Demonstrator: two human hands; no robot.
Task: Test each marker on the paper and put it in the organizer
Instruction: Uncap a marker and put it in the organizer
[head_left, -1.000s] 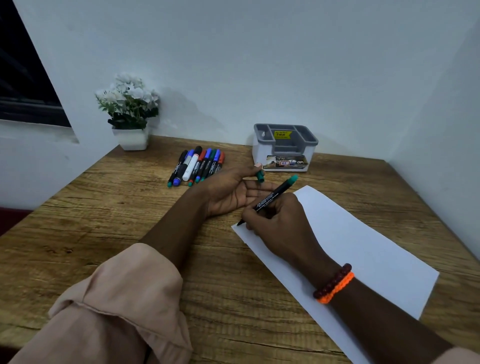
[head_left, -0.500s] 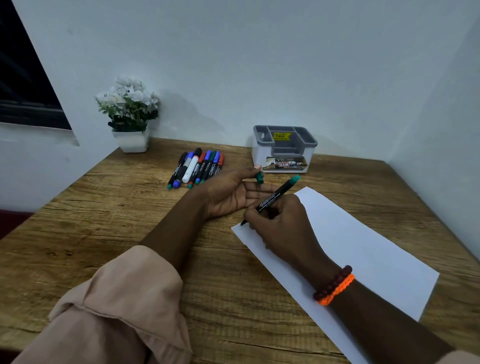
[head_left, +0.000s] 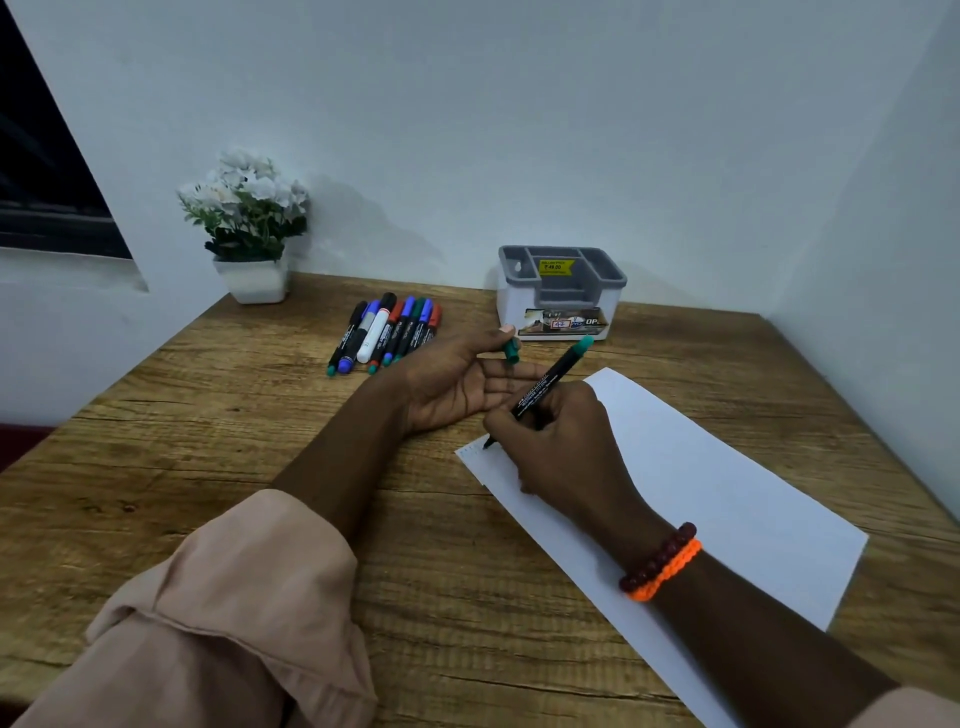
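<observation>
One marker (head_left: 545, 383) is gripped in my right hand (head_left: 558, 441), tip on the paper's (head_left: 727, 493) near-left corner, barrel slanting up toward the organizer (head_left: 561, 291); my left hand (head_left: 457, 379) pinches its cap (head_left: 511, 352) just beside, nearer the organizer.
</observation>
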